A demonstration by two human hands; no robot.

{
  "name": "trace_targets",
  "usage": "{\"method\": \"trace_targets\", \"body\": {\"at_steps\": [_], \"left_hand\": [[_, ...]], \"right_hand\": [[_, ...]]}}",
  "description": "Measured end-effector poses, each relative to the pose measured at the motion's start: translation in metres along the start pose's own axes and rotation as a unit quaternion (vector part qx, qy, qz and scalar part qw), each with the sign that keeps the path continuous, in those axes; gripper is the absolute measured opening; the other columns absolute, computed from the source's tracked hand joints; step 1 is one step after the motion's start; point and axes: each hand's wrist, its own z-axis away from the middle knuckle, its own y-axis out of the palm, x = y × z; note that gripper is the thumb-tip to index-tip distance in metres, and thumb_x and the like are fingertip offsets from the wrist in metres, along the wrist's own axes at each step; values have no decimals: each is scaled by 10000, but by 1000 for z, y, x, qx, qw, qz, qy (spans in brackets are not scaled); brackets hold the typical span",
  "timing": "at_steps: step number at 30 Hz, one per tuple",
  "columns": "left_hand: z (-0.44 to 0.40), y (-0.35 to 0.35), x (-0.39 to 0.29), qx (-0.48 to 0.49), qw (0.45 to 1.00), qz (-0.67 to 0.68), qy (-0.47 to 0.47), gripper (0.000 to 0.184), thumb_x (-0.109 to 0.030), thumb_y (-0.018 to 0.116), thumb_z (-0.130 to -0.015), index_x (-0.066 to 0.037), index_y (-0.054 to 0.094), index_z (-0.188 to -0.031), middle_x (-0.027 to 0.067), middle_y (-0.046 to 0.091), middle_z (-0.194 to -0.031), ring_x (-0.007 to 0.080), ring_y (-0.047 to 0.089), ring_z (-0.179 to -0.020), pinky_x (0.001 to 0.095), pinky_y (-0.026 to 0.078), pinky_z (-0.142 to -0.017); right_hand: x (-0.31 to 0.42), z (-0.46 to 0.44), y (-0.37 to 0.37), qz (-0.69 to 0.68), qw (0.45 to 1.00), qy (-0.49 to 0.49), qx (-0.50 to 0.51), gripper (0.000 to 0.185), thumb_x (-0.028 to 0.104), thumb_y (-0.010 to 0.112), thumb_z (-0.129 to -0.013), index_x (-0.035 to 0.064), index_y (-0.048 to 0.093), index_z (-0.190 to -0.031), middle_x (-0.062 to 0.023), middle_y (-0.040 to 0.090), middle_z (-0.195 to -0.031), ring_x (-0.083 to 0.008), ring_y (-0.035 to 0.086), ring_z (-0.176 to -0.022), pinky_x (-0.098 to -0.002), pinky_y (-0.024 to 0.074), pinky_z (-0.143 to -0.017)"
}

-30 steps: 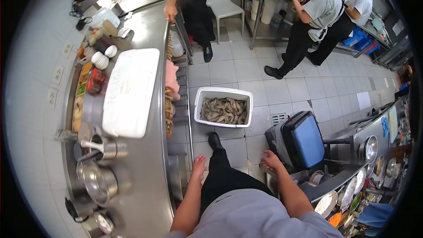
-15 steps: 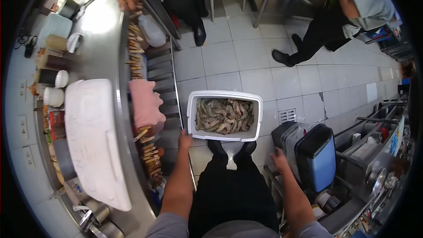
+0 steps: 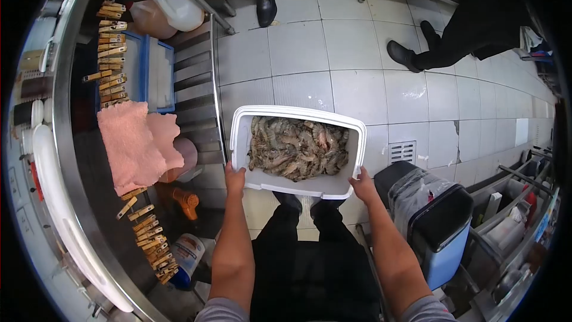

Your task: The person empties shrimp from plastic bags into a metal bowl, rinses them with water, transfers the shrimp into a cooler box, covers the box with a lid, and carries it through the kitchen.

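A white cooler box without its lid is in front of me at the level of my feet, heaped with raw grey-brown shrimp. My left hand grips its left side near the front corner, the fingers partly hidden against the wall. On the opposite side, my right hand is closed on the rim near the right front corner. The box looks slightly tilted between my two hands. Whether its base touches the floor is hidden.
At left, a steel counter carries a large white lid. Clothespins and a pink cloth hang along its edge. A black-lidded bin stands by my right arm. Two other people stand ahead, near a floor drain.
My hands have moved in from beside the box and now grip both its sides. The view has come closer to it. A person's hand over the counter has shifted toward the upper left.
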Motion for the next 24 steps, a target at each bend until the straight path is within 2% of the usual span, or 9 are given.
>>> {"method": "trace_targets", "body": {"at_steps": [7,10,16,17,18,19,20,21,24], "left_hand": [[58,24,31,60,995,77,-29,550,-26,621,-773,10,463,-1299,143,597,-1129,246,581,-1031,363,456,-904],[110,46,40,114,987,103,-48,623,30,579,-783,-26,400,-1376,115,544,-1264,240,538,-1162,351,421,-985],[172,39,11,344,923,145,-96,565,36,556,-852,-28,407,-1393,141,583,-1300,223,549,-1214,326,422,-1016],[188,37,0,310,943,101,-66,536,15,570,-864,-28,425,-1379,151,602,-1273,226,573,-1186,327,437,-1000],[204,34,-13,273,960,56,-34,508,-6,584,-876,-27,443,-1364,162,621,-1246,229,597,-1158,328,453,-984],[223,35,-5,241,963,96,68,474,-69,609,-889,-26,475,-1341,185,637,-1210,241,639,-1080,341,489,-928],[243,28,-6,199,966,8,164,483,-139,648,-883,-43,501,-1333,180,647,-1181,250,666,-989,350,505,-881],[268,-12,-35,261,960,47,91,491,-204,679,-876,-71,529,-1324,183,633,-1194,237,656,-970,360,521,-840],[351,-114,-149,266,926,136,230,439,-96,671,-882,-85,550,-1304,148,569,-1303,213,609,-1070,320,522,-823]], "right_hand": [[-26,-10,-28,-95,993,-17,-61,836,201,707,-843,22,226,-1504,-280,483,-1377,-343,520,-1248,-375,410,-1026],[-60,2,-31,-95,985,-71,-124,807,155,674,-863,46,209,-1514,-252,434,-1431,-315,483,-1285,-356,374,-1056],[-122,94,-28,12,989,-12,144,524,240,674,-828,55,557,-1304,-187,558,-1330,-348,524,-1236,-384,416,-1043],[-157,100,-13,215,940,-231,128,459,245,678,-829,47,603,-1237,-187,602,-1253,-332,566,-1175,-373,444,-1003],[-177,102,-4,398,804,-431,100,400,250,682,-831,39,649,-1170,-186,646,-1176,-317,608,-1114,-361,471,-963],[-155,116,-5,399,799,-439,98,400,250,682,-831,39,649,-1170,-186,646,-1176,-317,608,-1114,-361,471,-963],[-121,143,-1,244,930,-230,152,347,237,665,-856,42,630,-1141,-113,641,-1045,-234,599,-931,-329,477,-810],[-83,176,9,70,978,-2,195,295,225,648,-881,45,611,-1113,-40,636,-914,-151,590,-748,-296,483,-658],[16,223,-10,5,971,73,230,357,231,641,-884,28,592,-1173,-48,633,-879,-140,574,-694,-285,476,-617]]}}
